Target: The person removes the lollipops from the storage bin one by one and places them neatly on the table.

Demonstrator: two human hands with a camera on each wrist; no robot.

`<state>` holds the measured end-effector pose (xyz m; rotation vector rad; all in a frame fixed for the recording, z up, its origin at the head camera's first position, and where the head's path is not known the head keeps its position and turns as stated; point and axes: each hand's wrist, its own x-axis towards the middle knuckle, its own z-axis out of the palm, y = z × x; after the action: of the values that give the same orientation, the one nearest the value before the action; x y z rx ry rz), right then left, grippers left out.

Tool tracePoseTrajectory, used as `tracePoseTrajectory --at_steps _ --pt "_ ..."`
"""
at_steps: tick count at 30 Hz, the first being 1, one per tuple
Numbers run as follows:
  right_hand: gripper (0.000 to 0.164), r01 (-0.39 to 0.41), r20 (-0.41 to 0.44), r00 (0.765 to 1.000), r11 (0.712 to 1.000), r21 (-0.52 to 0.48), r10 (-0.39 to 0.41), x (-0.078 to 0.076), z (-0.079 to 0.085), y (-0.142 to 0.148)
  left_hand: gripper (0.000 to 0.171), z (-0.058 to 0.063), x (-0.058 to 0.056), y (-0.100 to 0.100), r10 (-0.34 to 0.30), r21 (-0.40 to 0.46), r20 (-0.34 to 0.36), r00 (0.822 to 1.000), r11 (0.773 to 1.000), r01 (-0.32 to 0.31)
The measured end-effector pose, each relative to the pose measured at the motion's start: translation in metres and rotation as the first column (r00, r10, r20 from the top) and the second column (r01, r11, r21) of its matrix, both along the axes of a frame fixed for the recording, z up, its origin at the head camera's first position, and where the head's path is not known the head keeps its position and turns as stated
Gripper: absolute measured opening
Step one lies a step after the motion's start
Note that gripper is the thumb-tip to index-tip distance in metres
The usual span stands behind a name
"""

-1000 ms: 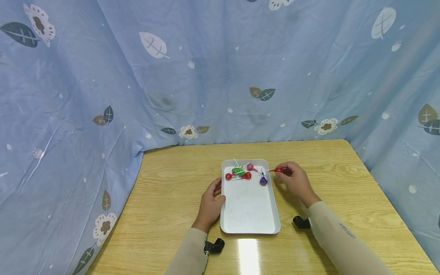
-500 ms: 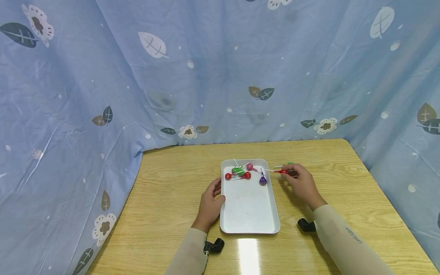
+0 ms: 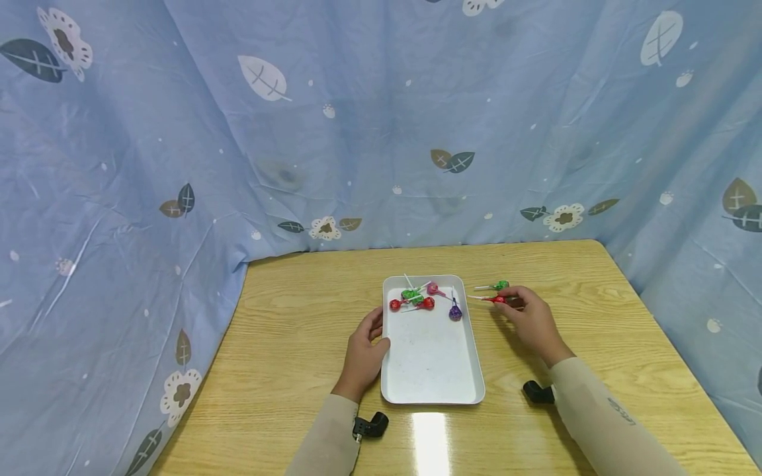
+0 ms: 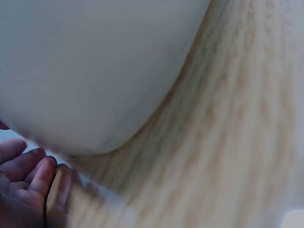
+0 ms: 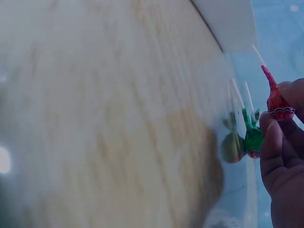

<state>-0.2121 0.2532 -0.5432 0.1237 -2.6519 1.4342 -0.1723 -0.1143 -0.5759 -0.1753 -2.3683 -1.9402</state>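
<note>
Tray (image 3: 433, 370), white and shallow, holds most of the lollipops. At its left wall rests the left hand (image 3: 364, 354), thumb at the rim, fingers loosely bent along the outside; no firm grip shows. The near part of the tray shows its white floor, while six wrapped lollipops lie toward its far end: a purple lollipop (image 3: 455, 313) by the right wall and, farther left, two red lollipops (image 3: 427, 303), two green lollipops (image 3: 407, 295) and a pink lollipop (image 3: 432, 289). Right of the tray, the right hand (image 3: 532, 322) pinches a held lollipop (image 3: 497, 299), red-wrapped, its fingers narrow on the head and the stick pointing toward the tray. Just beyond that, also right of the tray, a loose lollipop (image 3: 503, 285) in green lies on the tabletop (image 3: 297, 330). So six are inside the tray and two outside; the handling looks unfinished, since one is in the fingers, and how much is left I cannot tell.

Nearest, in front of the tray, light glares off the wood-grained tabletop, with tan sleeves (image 3: 333, 436) and small black devices (image 3: 375, 425) at the wrists to either side. Past the tray's far wall, beyond the tabletop's edge, hangs a blue curtain (image 3: 369, 132) printed with leaves and flowers, reaching round both sides.
</note>
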Motion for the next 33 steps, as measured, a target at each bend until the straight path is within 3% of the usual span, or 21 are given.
tracePoseTrajectory --at_steps 12,33 --pt "0.023 0.0 -0.068 0.998 0.999 0.053 0.004 0.004 -0.006 0.013 0.066 0.002 0.0 0.0 -0.001 -0.024 0.001 1.0 1.0 0.001" --pt "0.025 0.019 -0.006 1.0 0.995 0.096 -0.019 0.002 -0.012 0.022 0.066 0.0 0.0 0.001 0.007 0.004 0.002 1.0 1.0 -0.007"
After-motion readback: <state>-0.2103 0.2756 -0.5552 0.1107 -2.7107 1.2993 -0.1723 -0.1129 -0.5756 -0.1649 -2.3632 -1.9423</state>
